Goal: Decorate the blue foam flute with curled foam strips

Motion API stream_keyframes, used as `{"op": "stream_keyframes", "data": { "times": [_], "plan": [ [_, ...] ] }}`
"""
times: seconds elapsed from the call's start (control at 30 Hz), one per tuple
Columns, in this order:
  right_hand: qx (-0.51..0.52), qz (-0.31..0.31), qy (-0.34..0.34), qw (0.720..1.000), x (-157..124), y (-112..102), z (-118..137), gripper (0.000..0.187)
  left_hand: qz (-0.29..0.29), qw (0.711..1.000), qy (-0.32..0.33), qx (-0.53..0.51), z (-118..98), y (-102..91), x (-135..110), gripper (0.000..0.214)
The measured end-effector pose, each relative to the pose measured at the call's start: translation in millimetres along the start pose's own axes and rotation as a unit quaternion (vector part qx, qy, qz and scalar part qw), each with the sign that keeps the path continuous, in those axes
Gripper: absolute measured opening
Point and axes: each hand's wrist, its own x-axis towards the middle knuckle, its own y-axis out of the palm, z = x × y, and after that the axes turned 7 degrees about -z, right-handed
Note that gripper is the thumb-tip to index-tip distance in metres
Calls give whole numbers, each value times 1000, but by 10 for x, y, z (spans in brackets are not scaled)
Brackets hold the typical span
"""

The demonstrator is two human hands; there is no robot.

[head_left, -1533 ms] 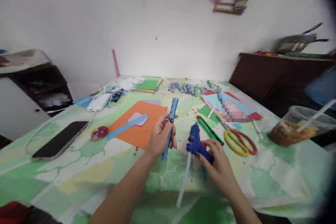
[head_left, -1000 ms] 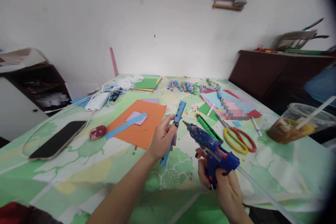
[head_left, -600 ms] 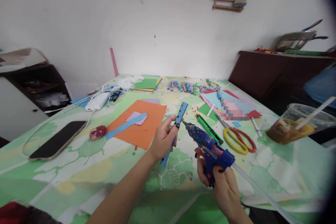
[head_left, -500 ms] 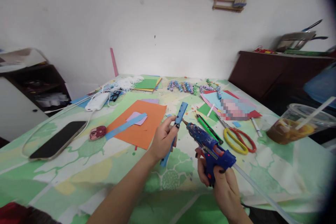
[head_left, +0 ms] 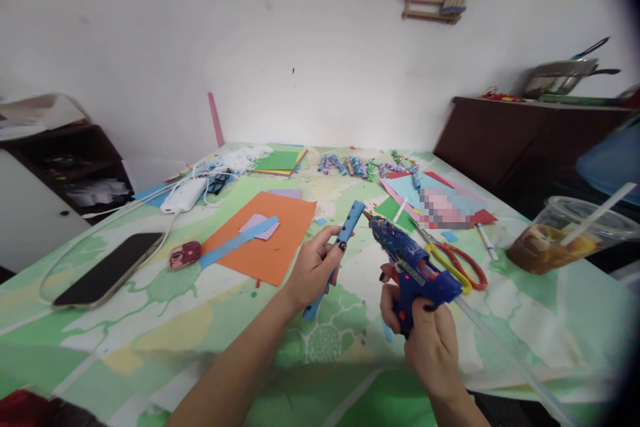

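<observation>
My left hand [head_left: 313, 269] is closed around a long blue paper strip [head_left: 349, 223] with dark dots, held tilted up and to the right above the table [head_left: 100, 340]. My right hand [head_left: 425, 340] grips the handle of a blue hot glue gun [head_left: 410, 263], a clear glue stick [head_left: 500, 353] trailing from its back. The gun's nozzle points up-left and sits just right of the strip's upper end, a small gap between them.
An orange paper sheet [head_left: 267, 237] with a blue strip lies left of my hands. Yellow-and-red scissors [head_left: 460, 267], coloured paper pieces and curled paper lie behind the gun. A phone [head_left: 107, 270] lies at left, a plastic cup with a straw [head_left: 560, 240] at right.
My right hand lifted the glue gun off the table, turned it upright and brought its nozzle up near the strip's top end. The strip tilted further to the right.
</observation>
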Motion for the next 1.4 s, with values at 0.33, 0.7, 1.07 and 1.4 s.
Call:
{"op": "stream_keyframes", "data": {
  "times": [0.33, 0.7, 1.07, 1.4],
  "plan": [
    [-8, -15, 21, 1000, 22, 6, 39, 47, -8, 1000, 2, 17, 8, -10, 1, 38],
    [-10, -21, 14, 1000, 28, 28, 48, 47, 2, 1000, 7, 21, 9, -7, -1, 38],
    [-32, -27, 15, 999, 9, 25, 59, 50, -2, 1000, 10, 27, 13, -9, -4, 39],
    [-72, -14, -6, 997, -10, 15, 57, 43, -7, 1000, 9, 22, 21, -10, -3, 38]
  ]
}}
